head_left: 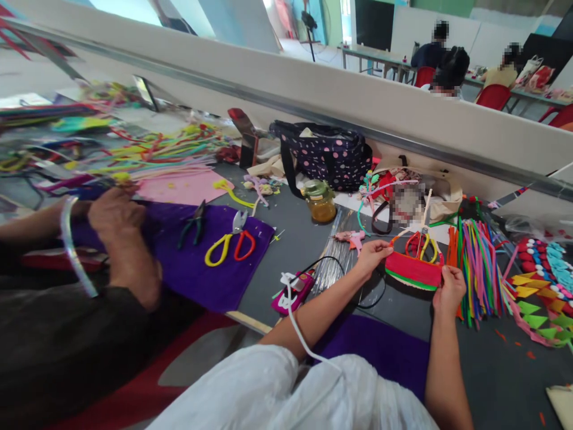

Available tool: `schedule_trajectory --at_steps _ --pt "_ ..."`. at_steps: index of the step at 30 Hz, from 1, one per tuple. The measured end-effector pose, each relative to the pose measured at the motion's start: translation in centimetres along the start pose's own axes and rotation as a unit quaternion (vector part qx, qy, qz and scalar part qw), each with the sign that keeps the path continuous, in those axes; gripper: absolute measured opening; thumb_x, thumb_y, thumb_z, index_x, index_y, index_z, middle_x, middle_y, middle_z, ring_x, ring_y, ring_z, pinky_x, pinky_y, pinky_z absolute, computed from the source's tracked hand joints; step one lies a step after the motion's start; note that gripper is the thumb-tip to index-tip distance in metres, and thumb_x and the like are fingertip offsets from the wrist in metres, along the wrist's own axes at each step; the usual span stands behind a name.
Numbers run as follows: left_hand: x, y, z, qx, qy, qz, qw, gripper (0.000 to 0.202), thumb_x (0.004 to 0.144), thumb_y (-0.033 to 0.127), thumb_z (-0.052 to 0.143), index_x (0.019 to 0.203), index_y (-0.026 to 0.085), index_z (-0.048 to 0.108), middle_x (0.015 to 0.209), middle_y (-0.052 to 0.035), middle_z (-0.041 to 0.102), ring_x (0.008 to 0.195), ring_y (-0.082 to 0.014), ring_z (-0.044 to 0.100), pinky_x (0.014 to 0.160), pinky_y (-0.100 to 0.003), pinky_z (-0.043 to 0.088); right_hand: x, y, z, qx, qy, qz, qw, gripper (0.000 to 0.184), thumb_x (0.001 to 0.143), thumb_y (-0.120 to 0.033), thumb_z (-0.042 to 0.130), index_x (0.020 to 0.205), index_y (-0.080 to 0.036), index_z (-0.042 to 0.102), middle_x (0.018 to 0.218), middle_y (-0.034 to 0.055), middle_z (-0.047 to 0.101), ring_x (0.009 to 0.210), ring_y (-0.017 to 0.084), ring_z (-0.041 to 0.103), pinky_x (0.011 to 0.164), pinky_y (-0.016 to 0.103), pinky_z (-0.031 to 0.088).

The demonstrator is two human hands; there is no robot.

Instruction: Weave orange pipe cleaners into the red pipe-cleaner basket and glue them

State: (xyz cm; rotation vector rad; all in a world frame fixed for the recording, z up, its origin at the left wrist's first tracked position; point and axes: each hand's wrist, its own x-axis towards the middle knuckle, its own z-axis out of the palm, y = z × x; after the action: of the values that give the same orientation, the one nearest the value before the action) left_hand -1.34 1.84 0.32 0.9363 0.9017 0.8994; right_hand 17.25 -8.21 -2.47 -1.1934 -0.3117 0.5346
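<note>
My left hand (pixel 373 258) and my right hand (pixel 450 290) hold a red watermelon-slice craft piece (pixel 412 272) by its two ends, fingers pinched. Along its lower edge run a green band and a pale strip. At its upper corners are orange-red strips, partly hidden by my left fingers. Just behind it lie scissors (pixel 430 249) with red and yellow handles. A pink glue gun (pixel 351 237) rests near my left hand. Beside my right hand is a bundle of many-coloured pipe cleaners (pixel 481 269).
A purple cloth (pixel 380 349) lies before me. Clear sticks, a pink phone (pixel 293 292), a glass jar (pixel 320 202) and a dotted bag (pixel 329 158) are around. At left a co-worker's hands (pixel 117 209) work by pliers (pixel 192 225) and yellow-red-handled cutters (pixel 230 242). A low partition runs behind.
</note>
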Motion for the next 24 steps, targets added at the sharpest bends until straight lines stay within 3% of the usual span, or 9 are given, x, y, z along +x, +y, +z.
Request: schedule_trajectory --at_steps 5,12,16,19,24 --pt "0.2 -0.2 0.3 0.048 0.031 0.074 0.996 0.021 0.062 0.03 0.075 0.072 0.014 0.065 0.062 0.0013 0.061 0.055 -0.009 0.05 0.054 -0.02 0.036 0.4 0.3 0.3 0.0 0.013 0.015 1.0 0.029 0.061 -0.034 0.075 0.075 -0.018 0.054 0.062 -0.0073 0.057 0.054 0.008 0.053 0.054 0.022 0.043" --pt "0.4 -1.2 0.5 0.023 0.042 0.054 0.997 0.02 0.066 0.03 0.072 0.074 0.015 0.061 0.062 0.0033 0.058 0.055 -0.0085 0.049 0.054 -0.02 0.033 0.7 0.0 0.6 -0.017 0.01 0.028 0.999 0.033 0.057 -0.035 0.078 0.074 -0.018 0.056 0.058 -0.0081 0.057 0.051 0.008 0.052 0.051 0.022 0.043" --pt "0.7 -1.5 0.4 -0.043 0.051 0.017 0.998 0.024 0.065 0.031 0.074 0.072 0.016 0.058 0.059 0.0051 0.057 0.051 -0.0067 0.048 0.052 -0.018 0.034 0.8 0.2 1.0 -0.014 0.04 0.008 0.999 0.033 0.055 -0.034 0.079 0.071 -0.017 0.056 0.058 -0.0077 0.058 0.053 0.008 0.053 0.055 0.023 0.045" --pt "0.9 -1.0 0.5 -0.072 0.013 -0.022 0.997 0.028 0.066 0.036 0.075 0.075 0.015 0.058 0.066 0.0007 0.065 0.053 -0.009 0.055 0.052 -0.02 0.04 0.9 0.3 1.5 -0.004 0.05 0.005 0.999 0.033 0.054 -0.035 0.078 0.07 -0.017 0.055 0.059 -0.0066 0.06 0.055 0.009 0.054 0.057 0.024 0.046" --pt "0.5 -0.3 1.5 -0.218 -0.074 -0.17 0.958 0.032 0.064 0.025 0.079 0.089 0.014 0.063 0.095 -0.0113 0.073 0.081 -0.0205 0.07 0.077 -0.033 0.055 0.7 0.1 2.5 0.014 0.062 0.004 0.998 0.034 0.053 -0.035 0.078 0.071 -0.018 0.055 0.061 -0.0061 0.061 0.057 0.01 0.057 0.059 0.025 0.048"
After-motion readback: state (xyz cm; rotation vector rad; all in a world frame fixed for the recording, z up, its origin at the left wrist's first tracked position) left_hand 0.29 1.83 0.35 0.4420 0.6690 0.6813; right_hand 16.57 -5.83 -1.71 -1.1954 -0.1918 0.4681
